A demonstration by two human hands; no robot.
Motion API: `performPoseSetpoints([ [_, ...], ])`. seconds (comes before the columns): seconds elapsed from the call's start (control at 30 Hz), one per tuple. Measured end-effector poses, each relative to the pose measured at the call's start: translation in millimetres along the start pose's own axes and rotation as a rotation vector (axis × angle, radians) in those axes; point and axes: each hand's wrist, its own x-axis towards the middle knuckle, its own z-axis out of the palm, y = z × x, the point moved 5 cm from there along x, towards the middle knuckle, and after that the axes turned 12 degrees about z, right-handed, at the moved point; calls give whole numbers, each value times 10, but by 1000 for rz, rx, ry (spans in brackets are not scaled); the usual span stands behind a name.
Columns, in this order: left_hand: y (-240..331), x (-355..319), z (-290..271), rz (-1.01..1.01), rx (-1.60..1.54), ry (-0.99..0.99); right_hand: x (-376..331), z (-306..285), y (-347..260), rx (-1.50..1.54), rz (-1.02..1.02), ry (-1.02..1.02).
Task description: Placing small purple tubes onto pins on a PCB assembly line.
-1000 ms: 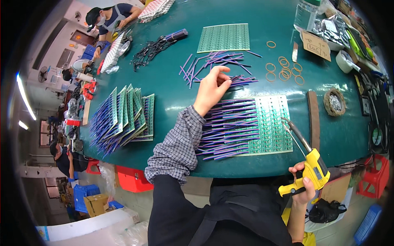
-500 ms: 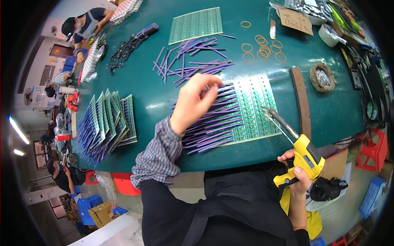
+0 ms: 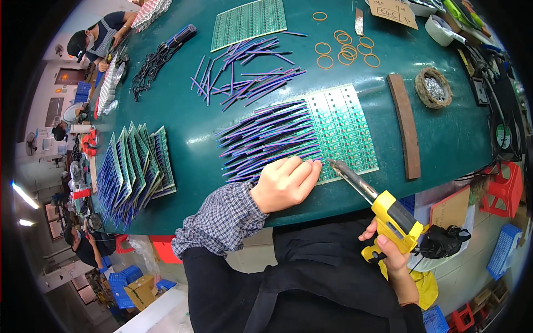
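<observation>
Moved since the earlier frame: left hand (image 3: 288, 183), from the far part of the circuit-board panel (image 3: 347, 127) to its near edge; soldering gun (image 3: 391, 219), its tip now just beside the left fingertips.

Panel: green, flat on the green table (image 3: 194, 194) before the person; left part covered by rows of purple-blue wires (image 3: 272, 133), right part bare of wires.

Left hand: fingers curled over at the near edge; whether they pinch a wire cannot be told.

Right hand (image 3: 391, 250): closed around the handle of the yellow-and-black gun, right of the panel.

Beyond the panel: loose purple wires (image 3: 266, 83), scattered; second green panel (image 3: 250, 25), flat.

Left: stack of wired boards (image 3: 139, 161), fanned; bundle of black leads (image 3: 152, 66), farther off.

Right: brown strip (image 3: 404, 125); woven ring (image 3: 422, 89) with silvery contents.

Far right of the loose wires: orange rubber bands (image 3: 347, 53), some overlapping.
</observation>
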Motion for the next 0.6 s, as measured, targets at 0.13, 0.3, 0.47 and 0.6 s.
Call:
performPoseSetpoints([
  [0.13, 15, -16, -7, -6, 7, -28, -2, 9, 13, -41, 11, -24],
  [0.3, 22, 21, -9, 11, 55, -12, 14, 43, -59, -97, 78, -11],
  [0.47, 47, 23, 9, 25, 78, -13, -3, 43, -11, -101, 6, 6],
  [0.6, 62, 15, 31, 34, 103, -9, -16, 8, -23, -113, 51, 5],
])
